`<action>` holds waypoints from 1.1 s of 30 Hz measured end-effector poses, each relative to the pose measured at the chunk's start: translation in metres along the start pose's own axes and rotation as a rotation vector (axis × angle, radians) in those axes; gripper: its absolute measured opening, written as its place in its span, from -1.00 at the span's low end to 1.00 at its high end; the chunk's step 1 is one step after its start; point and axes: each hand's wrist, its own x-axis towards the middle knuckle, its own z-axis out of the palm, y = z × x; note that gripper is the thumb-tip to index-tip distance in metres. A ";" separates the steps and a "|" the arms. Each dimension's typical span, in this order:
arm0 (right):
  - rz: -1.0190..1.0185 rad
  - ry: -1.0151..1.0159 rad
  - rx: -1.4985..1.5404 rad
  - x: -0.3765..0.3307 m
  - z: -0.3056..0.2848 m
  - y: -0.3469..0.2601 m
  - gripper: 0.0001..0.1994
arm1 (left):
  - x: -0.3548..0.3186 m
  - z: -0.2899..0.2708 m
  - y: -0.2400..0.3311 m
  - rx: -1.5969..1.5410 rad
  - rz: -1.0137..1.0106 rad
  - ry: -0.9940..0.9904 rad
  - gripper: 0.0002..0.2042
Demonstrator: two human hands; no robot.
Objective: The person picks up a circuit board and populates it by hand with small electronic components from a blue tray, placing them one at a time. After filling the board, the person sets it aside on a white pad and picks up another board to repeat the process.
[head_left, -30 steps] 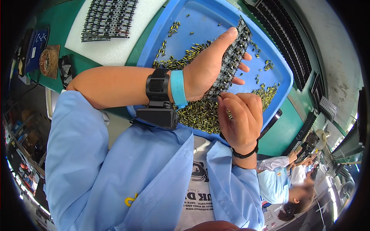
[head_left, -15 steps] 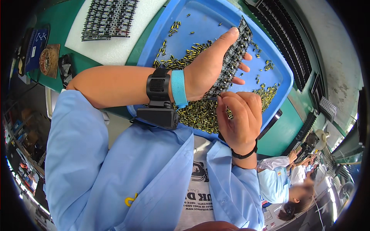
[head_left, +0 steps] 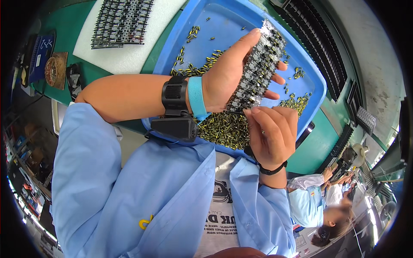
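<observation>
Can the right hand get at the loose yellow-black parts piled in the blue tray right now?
Probably yes: the right hand hovers just over the pile in the blue tray, nothing between.

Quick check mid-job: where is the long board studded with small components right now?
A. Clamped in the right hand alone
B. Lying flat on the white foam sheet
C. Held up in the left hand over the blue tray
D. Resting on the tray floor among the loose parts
C: the left hand holds the component board above the blue tray, with the right hand at the board's lower end.
</observation>
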 end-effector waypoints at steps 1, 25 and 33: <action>0.006 0.004 -0.010 -0.001 -0.002 0.000 -0.61 | 0.000 0.000 0.001 -0.042 -0.023 -0.027 -0.29; 0.625 -0.274 0.349 -0.011 -0.059 -0.004 -0.75 | 0.002 -0.002 0.014 -0.200 -0.232 -0.206 -0.29; 0.742 0.012 1.070 -0.046 -0.006 0.007 -0.70 | 0.000 0.019 0.003 -0.134 -0.175 -0.278 -0.28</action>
